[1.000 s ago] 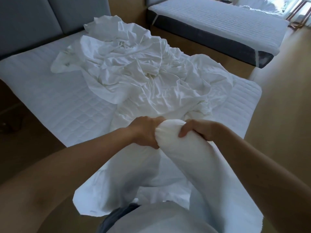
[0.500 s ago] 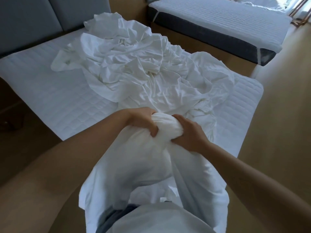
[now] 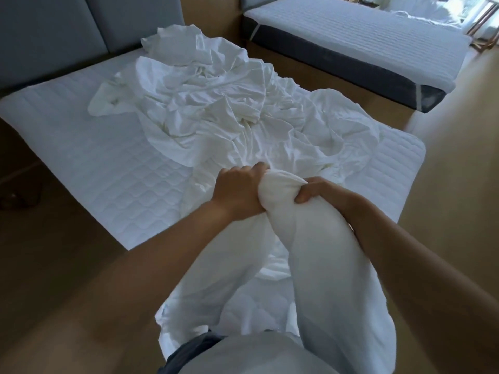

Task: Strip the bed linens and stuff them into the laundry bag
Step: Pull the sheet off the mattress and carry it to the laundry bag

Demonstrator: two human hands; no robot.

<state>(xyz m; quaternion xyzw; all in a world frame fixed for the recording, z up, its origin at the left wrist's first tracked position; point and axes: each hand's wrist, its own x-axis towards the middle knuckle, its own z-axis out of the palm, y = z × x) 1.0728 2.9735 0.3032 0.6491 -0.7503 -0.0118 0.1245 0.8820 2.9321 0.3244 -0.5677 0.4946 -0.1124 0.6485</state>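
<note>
The fingertips of the left hand (image 3: 239,188) and the right hand (image 3: 324,193) are buried in the white bundle (image 3: 318,252). Whether it is a pillow or a bunched sheet, I cannot tell. The bottom edge cuts off its lower end. The top edge cuts the second bed (image 3: 351,47).

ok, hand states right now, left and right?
Left hand: closed, gripping the bunched white linen.
Right hand: closed, gripping the same linen.

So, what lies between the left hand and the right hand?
In the head view, a bunched roll of white linen fills the gap; the left hand and the right hand both grip it.
</note>
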